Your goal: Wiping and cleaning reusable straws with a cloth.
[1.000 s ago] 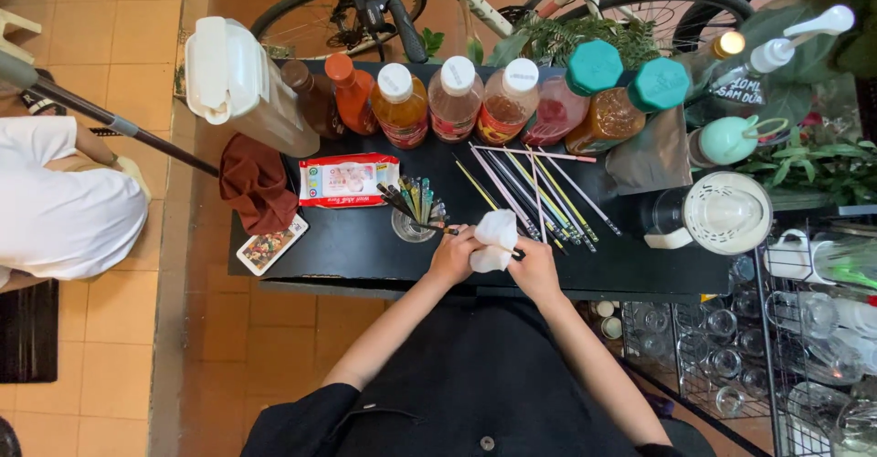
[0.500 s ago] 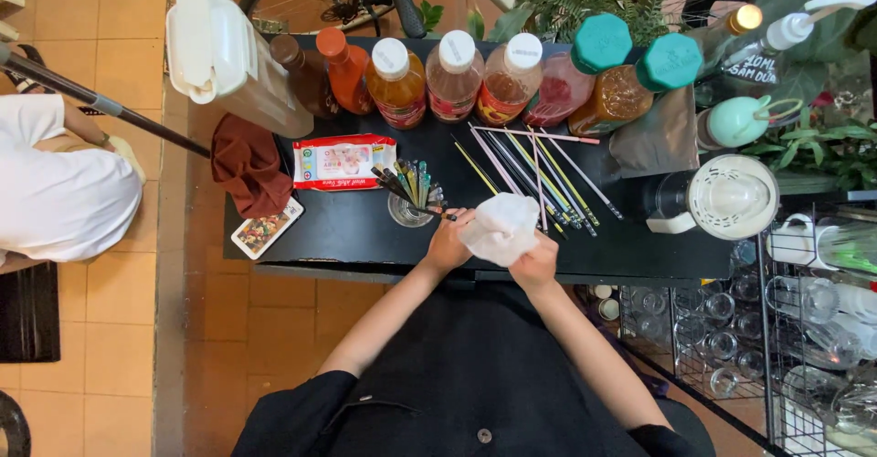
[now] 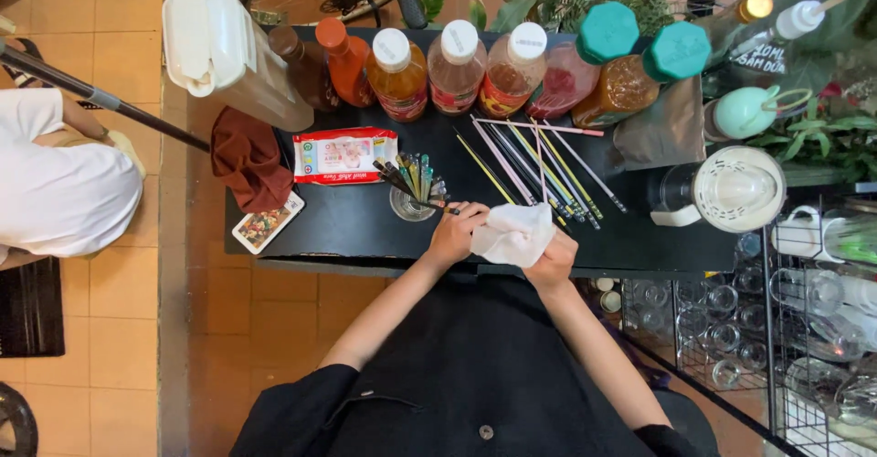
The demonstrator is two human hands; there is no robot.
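Fingers of both hands are closed on a white cloth (image 3: pixel 514 235) at the near edge of the counter (image 3: pixel 347 224). The left hand (image 3: pixel 454 235) pinches the cloth's left side, fingers curled; the right hand (image 3: pixel 553 260) cups it from below and behind, thumb hidden in the folds. A thin dark stick seems to run through the left grip, though this is too small to confirm.

The cloth is crumpled, soft and limp. It looks light and will sag wherever unsupported; judged best taken by a bunched fold or at two corners, not by one loose edge.

Just beyond the left hand stands a small glass (image 3: pixel 410 203) holding coloured straws. A fan of long straws (image 3: pixel 534 166) lies loose toward the far edge, just past the cloth. A wet-wipe packet (image 3: pixel 345 155) lies further left. Capped bottles (image 3: pixel 459 66) line the far edge. A brown rag (image 3: pixel 248 155) hangs over the left edge.
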